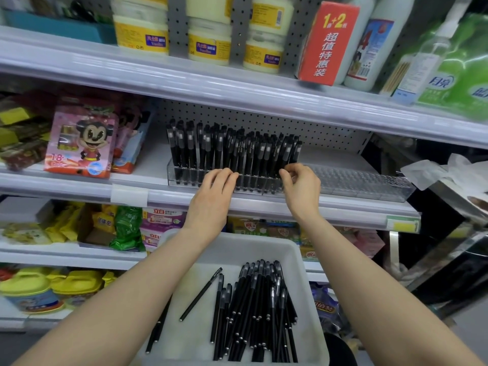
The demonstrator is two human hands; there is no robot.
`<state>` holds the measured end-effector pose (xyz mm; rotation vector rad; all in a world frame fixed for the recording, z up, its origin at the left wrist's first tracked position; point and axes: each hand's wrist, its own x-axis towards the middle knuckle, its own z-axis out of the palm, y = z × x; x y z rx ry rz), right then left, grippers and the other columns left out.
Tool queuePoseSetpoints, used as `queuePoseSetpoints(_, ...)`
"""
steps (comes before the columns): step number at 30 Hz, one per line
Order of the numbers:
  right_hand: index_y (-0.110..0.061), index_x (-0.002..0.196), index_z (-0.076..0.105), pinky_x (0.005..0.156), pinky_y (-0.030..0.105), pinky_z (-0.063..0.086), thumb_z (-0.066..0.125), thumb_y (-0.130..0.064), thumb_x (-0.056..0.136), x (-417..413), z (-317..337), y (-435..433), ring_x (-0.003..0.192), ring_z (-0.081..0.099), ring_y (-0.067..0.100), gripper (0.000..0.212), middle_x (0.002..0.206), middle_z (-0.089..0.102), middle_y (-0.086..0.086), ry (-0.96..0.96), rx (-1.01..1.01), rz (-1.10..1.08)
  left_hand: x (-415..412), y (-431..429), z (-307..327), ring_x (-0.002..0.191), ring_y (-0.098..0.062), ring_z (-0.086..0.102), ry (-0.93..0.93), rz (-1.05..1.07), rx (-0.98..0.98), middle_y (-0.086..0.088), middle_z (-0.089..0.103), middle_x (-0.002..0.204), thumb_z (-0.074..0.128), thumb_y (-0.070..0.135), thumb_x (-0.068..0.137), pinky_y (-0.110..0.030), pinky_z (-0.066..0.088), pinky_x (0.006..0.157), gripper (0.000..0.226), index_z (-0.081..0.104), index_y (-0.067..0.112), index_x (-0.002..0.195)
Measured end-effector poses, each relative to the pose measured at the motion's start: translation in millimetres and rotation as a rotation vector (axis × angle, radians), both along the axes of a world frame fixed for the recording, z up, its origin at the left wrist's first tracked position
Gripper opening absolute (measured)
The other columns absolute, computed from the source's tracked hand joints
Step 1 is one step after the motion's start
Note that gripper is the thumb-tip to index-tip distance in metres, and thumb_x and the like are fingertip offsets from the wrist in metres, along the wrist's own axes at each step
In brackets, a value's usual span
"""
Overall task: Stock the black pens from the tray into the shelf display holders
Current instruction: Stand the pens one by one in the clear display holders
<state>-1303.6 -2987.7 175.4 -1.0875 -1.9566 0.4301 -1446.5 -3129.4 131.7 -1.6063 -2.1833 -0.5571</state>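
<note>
Head view, the only one:

Shelf at mid height carries two clear holders side by side. Filled holder on the left is packed with standing pens, caps up, in close rows from its left end to its right end. Empty holder just to the right shows bare slots, no pens in it

Left hand is at the front of the filled holder, fingers curled and touching the front row; cannot tell whether a pen is between them. Right hand is at the right end of the same row, fingertips bunched narrow against the last pens; a pinch on one pen looks likely but cannot be confirmed

Tray sits below, between the forearms. Loose pens lie in a thick pile on its right side, a few strays on the left

Judgement: roughly halfway. One holder looks full, the second not yet begun, and the tray pile looks ample for it. Current step reads as seating or straightening the last pens of the first holder
</note>
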Motion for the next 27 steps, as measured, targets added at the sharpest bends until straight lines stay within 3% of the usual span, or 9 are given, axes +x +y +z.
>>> queuePoseSetpoints(7,-0.014,0.102,0.066,0.077,0.036,0.051,0.06,-0.02,0.095,5.7,-12.7,-12.2,0.084,0.058,0.016,0.01,0.091,0.06,-0.001,0.053,0.079,0.028,-1.0,-0.7,0.3,0.133,-0.027,0.034,-0.005,-0.013,0.004,-0.007,0.041,0.143,0.072,-0.007,0.07,-0.032,0.049,0.097,0.082,0.039,0.008,0.144)
queuePoseSetpoints(13,-0.019,0.096,0.062,0.064,0.014,0.035,0.06,-0.021,0.095,9.0,-34.3,-42.4,0.077,0.053,0.008,0.003,0.089,0.057,-0.008,-0.045,0.116,0.12,0.0,-15.9,-4.0,0.14,-0.025,0.03,-0.047,-0.081,0.009,-0.007,0.038,0.148,0.067,-0.008,0.076,-0.035,0.05,0.096,0.073,0.043,0.011,0.143)
queuePoseSetpoints(16,-0.018,0.098,0.064,0.065,0.019,0.039,0.061,-0.022,0.094,9.5,-59.3,-60.8,0.075,0.054,0.007,0.006,0.09,0.059,-0.007,-0.121,0.073,0.221,8.4,-36.0,-26.7,0.133,-0.024,0.038,-0.125,-0.082,-0.001,-0.006,0.044,0.142,0.064,0.0,0.085,-0.039,0.053,0.094,0.057,0.049,0.015,0.138)
queuePoseSetpoints(18,-0.018,0.098,0.065,0.068,0.02,0.04,0.063,-0.022,0.093,10.2,-79.1,-72.1,0.074,0.053,0.006,0.006,0.089,0.06,-0.008,-0.165,0.038,0.263,13.2,-50.4,-49.7,0.128,-0.022,0.042,-0.183,-0.075,-0.047,-0.004,0.047,0.139,0.061,0.005,0.088,-0.035,0.047,0.101,0.051,0.051,0.016,0.136)
queuePoseSetpoints(23,-0.018,0.098,0.065,0.065,0.023,0.035,0.062,-0.022,0.094,12.7,-116.9,-96.4,0.072,0.051,0.008,0.007,0.091,0.056,-0.007,-0.268,-0.077,0.331,10.9,-77.4,-103.6,0.123,-0.019,0.043,-0.305,0.014,-0.246,0.0,0.048,0.133,0.061,0.014,0.09,-0.033,0.046,0.098,0.045,0.052,0.022,0.133)
queuePoseSetpoints(27,-0.017,0.1,0.068,0.07,0.024,0.04,0.06,-0.025,0.095,9.3,-135.1,-112.5,0.08,0.058,0.013,0.012,0.098,0.063,-0.001,-0.405,-0.106,0.362,7.1,-80.5,-113.7,0.123,-0.02,0.045,-0.328,0.068,-0.363,0.0,0.051,0.132,0.058,0.021,0.093,-0.031,0.04,0.1,0.041,0.052,0.022,0.133)
